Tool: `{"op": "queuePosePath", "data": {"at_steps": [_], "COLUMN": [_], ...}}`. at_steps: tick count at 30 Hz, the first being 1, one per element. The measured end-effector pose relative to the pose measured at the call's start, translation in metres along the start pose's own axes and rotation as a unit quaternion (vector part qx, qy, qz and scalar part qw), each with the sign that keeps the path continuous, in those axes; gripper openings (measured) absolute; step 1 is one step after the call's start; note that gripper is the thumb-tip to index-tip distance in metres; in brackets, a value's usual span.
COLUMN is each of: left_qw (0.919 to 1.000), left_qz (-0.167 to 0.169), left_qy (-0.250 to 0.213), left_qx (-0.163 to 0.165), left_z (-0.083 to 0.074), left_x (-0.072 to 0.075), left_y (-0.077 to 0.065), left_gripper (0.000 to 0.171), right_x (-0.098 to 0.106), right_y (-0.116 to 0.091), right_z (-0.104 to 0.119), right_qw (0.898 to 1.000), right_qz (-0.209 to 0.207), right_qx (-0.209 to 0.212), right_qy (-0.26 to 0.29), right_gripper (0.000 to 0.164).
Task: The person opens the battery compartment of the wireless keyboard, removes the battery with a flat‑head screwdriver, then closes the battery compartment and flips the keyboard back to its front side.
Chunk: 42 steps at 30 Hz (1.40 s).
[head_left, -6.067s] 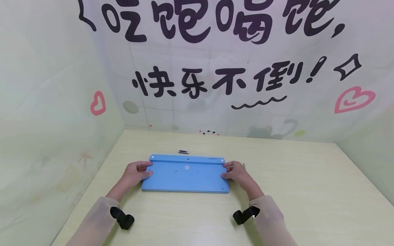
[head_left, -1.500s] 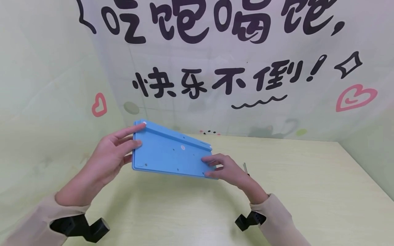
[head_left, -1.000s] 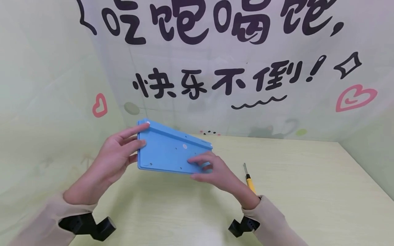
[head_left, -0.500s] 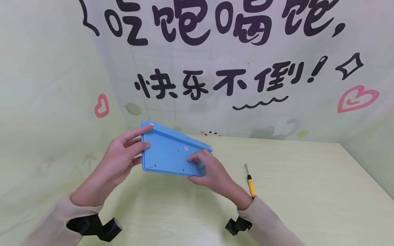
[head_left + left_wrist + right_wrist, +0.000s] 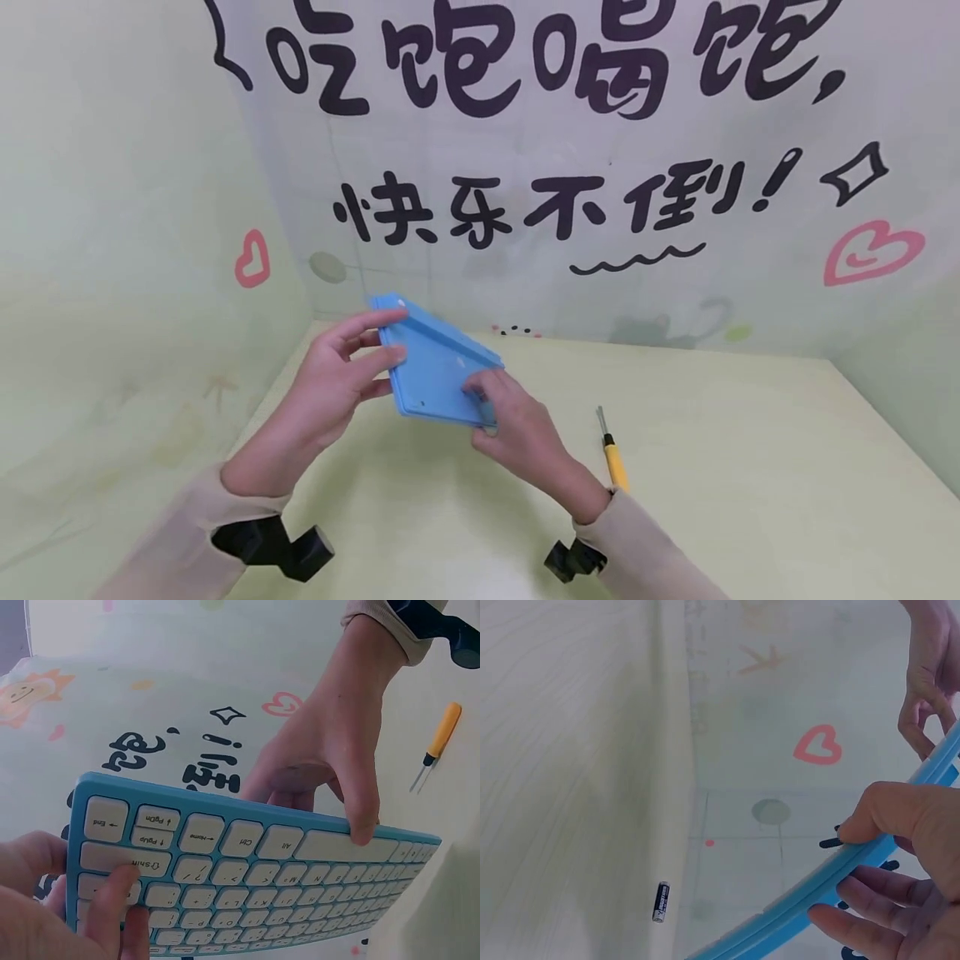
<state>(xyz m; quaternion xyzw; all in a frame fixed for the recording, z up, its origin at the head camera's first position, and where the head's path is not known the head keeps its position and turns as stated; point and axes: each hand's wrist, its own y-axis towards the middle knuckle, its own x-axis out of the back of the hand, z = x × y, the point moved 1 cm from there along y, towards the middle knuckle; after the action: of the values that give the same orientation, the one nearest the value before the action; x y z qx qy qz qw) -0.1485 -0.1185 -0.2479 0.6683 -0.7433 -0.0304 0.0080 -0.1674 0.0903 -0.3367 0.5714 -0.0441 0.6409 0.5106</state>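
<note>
A blue keyboard (image 5: 431,379) is held up above the table, tilted, with its blue underside toward the head view. Its white keys (image 5: 281,877) show in the left wrist view. My left hand (image 5: 341,371) grips one end, fingers on the underside and others on the keys. My right hand (image 5: 521,425) grips the long lower edge toward the other end. In the left wrist view its thumb presses over the long space bar (image 5: 341,845). The right wrist view shows the keyboard's thin edge (image 5: 802,894) between thumb and fingers.
A tool (image 5: 615,462) with a yellow handle and slim metal shaft lies on the table right of my right hand. A small dark battery (image 5: 661,901) lies near the back wall, hidden behind the keyboard in the head view. Printed cloth walls (image 5: 465,275) border the table.
The keyboard has risen from the table since the oldest frame. Lately it has swung further edge-on, its left end moving right with my left hand. My right hand has slid inward along the edge.
</note>
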Motion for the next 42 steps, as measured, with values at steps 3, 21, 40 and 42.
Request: {"op": "queuePosePath", "data": {"at_steps": [3, 21, 40, 42], "left_qw": [0.9999, 0.9919, 0.9870, 0.9876], "left_qz": [0.002, -0.007, -0.016, -0.012], "left_qy": [-0.002, -0.023, 0.018, 0.015], "left_qx": [-0.014, -0.125, -0.159, -0.156], "left_z": [0.001, -0.029, -0.029, -0.028], "left_x": [-0.007, -0.060, -0.098, -0.100], "left_y": [0.001, 0.026, 0.043, 0.045], "left_gripper": [0.042, 0.029, 0.038, 0.039], "right_x": [0.000, 0.011, 0.012, 0.012], "right_y": [-0.001, 0.010, 0.004, 0.002], "right_z": [0.000, 0.006, 0.001, 0.000], "right_qw": [0.999, 0.988, 0.970, 0.967], "right_qz": [-0.026, -0.139, -0.175, -0.180], "right_qx": [-0.002, -0.061, -0.090, -0.096], "right_qy": [-0.024, 0.033, 0.146, 0.155], "right_gripper": [0.045, 0.047, 0.063, 0.061]}}
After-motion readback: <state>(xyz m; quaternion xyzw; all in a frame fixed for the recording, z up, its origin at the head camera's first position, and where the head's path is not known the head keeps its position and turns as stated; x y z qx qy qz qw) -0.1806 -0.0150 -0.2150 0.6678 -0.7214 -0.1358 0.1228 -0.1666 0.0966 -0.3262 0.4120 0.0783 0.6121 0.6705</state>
